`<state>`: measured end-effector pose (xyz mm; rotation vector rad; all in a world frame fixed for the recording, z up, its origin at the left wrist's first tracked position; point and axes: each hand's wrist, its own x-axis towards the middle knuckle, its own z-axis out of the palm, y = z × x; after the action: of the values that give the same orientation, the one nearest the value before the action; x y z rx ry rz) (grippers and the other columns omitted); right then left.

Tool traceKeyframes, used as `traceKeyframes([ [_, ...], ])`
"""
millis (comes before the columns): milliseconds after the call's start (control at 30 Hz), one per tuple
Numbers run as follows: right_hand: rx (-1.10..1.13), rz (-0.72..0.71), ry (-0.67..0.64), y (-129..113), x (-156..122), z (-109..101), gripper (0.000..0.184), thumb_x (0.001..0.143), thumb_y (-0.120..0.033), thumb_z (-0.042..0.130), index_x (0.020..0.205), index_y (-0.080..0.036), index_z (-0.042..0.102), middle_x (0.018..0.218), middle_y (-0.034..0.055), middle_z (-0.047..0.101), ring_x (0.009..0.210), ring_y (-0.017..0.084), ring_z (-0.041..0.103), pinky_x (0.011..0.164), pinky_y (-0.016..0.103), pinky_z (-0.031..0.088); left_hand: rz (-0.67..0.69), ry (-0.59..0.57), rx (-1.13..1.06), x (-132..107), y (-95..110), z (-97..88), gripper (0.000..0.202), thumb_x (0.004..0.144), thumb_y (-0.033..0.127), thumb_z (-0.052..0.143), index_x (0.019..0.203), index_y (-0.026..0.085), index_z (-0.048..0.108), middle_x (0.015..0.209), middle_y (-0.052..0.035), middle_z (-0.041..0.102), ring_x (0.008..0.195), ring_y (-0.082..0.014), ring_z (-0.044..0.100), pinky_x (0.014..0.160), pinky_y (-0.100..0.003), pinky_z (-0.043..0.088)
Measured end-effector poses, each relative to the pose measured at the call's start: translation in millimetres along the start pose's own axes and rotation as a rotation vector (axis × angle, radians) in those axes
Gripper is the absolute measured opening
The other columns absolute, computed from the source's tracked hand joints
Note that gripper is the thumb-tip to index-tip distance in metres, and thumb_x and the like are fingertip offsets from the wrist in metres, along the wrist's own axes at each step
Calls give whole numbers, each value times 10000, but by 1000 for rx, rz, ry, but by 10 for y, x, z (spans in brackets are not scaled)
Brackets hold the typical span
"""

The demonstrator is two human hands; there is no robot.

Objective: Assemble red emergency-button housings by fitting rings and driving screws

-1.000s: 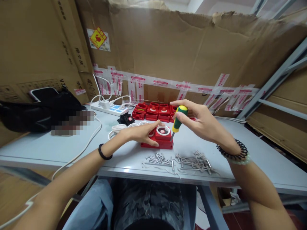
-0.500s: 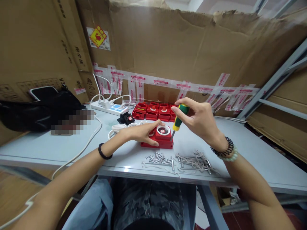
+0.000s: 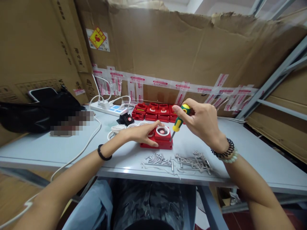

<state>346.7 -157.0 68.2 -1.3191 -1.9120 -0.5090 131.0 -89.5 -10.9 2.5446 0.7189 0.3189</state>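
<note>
Left hand (image 3: pixel 144 133) spreads over a boxy red housing (image 3: pixel 164 145), likely stiff plastic, best side-held; right hand (image 3: pixel 203 122) pinches a green-and-yellow screwdriver (image 3: pixel 177 124).

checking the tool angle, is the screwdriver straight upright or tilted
Tilted: the screwdriver leans, its handle, in the right hand, above and right of its tip at the right end of the red box.

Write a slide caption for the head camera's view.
Left hand holds a red box while the right hand holds a screwdriver at its corner, screws lying in front.
</note>
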Motion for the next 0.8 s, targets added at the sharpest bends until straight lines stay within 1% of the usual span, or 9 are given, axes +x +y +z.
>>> traceKeyframes([
  [167, 320, -107, -290, -5, 9, -68, 384, 947, -370, 374, 1237, -192, 553, 724, -3, 624, 568, 106, 488, 563, 242, 363, -13, 4, 13, -1, -10, 9, 775, 730, 498, 685, 1337, 197, 308, 1321, -144, 518, 1114, -264, 560, 887, -313, 444],
  [233, 410, -132, -324, -24, 7, -78, 364, 927, -395, 435, 1187, -186, 579, 727, -6, 616, 552, 94, 467, 537, 228, 359, -8, 2, 18, 3, -9, 7, 789, 731, 490, 686, 1349, 195, 294, 1338, -146, 502, 1121, -262, 553, 896, -318, 439],
  [300, 346, -104, -204, -47, 0, -49, 332, 880, -460, 512, 962, -168, 650, 645, -13, 577, 506, 86, 415, 511, 233, 329, 2, 5, 17, 6, -1, 3, 804, 726, 487, 691, 1356, 192, 287, 1359, -148, 480, 1130, -261, 544, 911, -322, 431],
  [400, 119, -19, 8, -58, -13, 23, 408, 857, -530, 510, 697, -169, 610, 504, -27, 464, 464, 90, 355, 502, 257, 283, 6, 0, -5, 4, 10, -2, 803, 723, 481, 695, 1357, 192, 295, 1331, -141, 504, 1111, -259, 555, 896, -320, 435],
  [500, 119, -43, -58, -25, -11, 42, 379, 918, -482, 416, 903, -176, 640, 636, 7, 571, 557, 122, 465, 567, 271, 341, 8, 7, -20, 6, -3, 5, 797, 721, 483, 696, 1352, 192, 307, 1293, -140, 535, 1089, -261, 569, 875, -321, 444],
  [567, 300, -102, -221, 5, 2, 15, 370, 956, -418, 351, 1169, -197, 557, 794, 26, 632, 652, 134, 525, 634, 279, 399, 11, 18, -15, 12, -28, 16, 790, 719, 494, 696, 1342, 195, 314, 1316, -143, 519, 1111, -265, 561, 890, -326, 440],
  [633, 507, -155, -381, 20, 21, -21, 381, 969, -378, 326, 1278, -206, 467, 865, 30, 644, 702, 131, 549, 674, 283, 435, 6, 18, -2, 19, -50, 24, 790, 717, 501, 696, 1339, 203, 311, 1339, -143, 501, 1135, -270, 549, 899, -331, 438],
  [700, 615, -194, -430, 13, 36, -43, 351, 949, -383, 387, 1216, -193, 511, 895, 34, 647, 722, 125, 559, 676, 273, 446, -5, 5, 8, 24, -59, 26, 800, 721, 500, 693, 1349, 206, 294, 1336, -143, 503, 1131, -271, 551, 895, -337, 441],
  [800, 507, -154, -249, -22, 39, -23, 290, 857, -437, 552, 955, -170, 607, 768, 12, 630, 613, 103, 513, 582, 246, 408, -2, 5, 14, 21, -42, 18, 821, 723, 496, 690, 1363, 196, 273, 1367, -151, 474, 1158, -267, 533, 929, -341, 427],
])
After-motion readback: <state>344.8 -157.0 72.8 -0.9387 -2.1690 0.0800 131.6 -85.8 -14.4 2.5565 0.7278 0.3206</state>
